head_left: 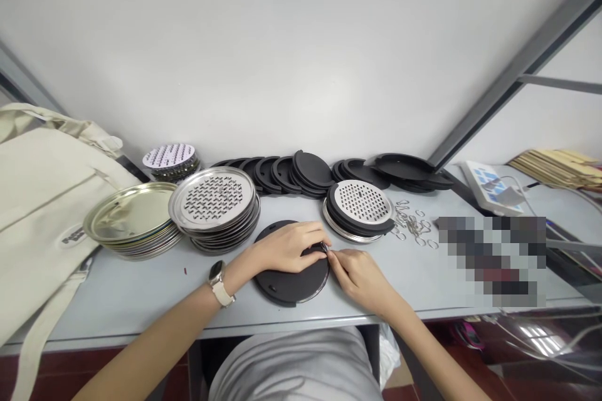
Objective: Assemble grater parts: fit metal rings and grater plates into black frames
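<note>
A black round disc (288,279) lies flat on the table in front of me, a thin shiny rim showing along its lower right edge. My left hand (294,247) rests across its top, fingers bent and thumb closing toward the right edge. There, a small dark, shiny piece (324,247) shows at the fingertips, too small to name. Pinched against the same spot from the right is my right hand (355,276); what its fingertips grip is hidden. Behind it stands a black disc stack topped by a perforated metal grater plate (364,201).
Left are a stack of metal grater plates (217,197), round metal trays (136,213) and white grater discs (169,155). Black round pieces (313,169) line the wall. Metal clips and rings (416,225) lie right. A cream bag (51,200) hangs over the left edge.
</note>
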A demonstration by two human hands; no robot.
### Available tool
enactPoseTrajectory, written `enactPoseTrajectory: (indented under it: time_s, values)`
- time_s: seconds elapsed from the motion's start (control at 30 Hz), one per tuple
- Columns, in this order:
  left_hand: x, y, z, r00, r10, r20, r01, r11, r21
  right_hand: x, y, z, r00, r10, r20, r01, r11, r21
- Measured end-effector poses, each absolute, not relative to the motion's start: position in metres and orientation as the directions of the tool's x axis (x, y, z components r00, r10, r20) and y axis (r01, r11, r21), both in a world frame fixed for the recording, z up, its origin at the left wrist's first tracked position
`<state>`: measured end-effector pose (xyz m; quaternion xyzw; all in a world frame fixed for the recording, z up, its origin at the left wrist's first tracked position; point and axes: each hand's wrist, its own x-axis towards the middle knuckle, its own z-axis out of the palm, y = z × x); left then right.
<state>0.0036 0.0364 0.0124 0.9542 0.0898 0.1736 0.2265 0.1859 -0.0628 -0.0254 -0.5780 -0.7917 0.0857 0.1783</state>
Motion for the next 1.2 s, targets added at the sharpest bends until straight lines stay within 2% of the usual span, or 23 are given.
enactPoseTrajectory:
  time_s: [0.27,0.67,1.2]
  values:
    - [0.0048,0.0361,0.0104,0.916,0.242,0.321,0.091,-0.903,0.419,0.1854,-0.0631,-0.0241,-0.269,0.945,0.188,0.882,0.32,-0.346]
    - [0.0058,0.0346,0.0079,0.9,0.256,0.354,0.087,-0.899,0.43,0.1864,-0.0618,-0.0265,-0.252,0.948,0.194,0.889,0.306,-0.341]
    - [0.0093,0.03,0.0048,0.877,0.286,0.385,0.133,-0.916,0.379,0.1875,-0.0624,-0.0267,-0.221,0.952,0.213,0.905,0.282,-0.319]
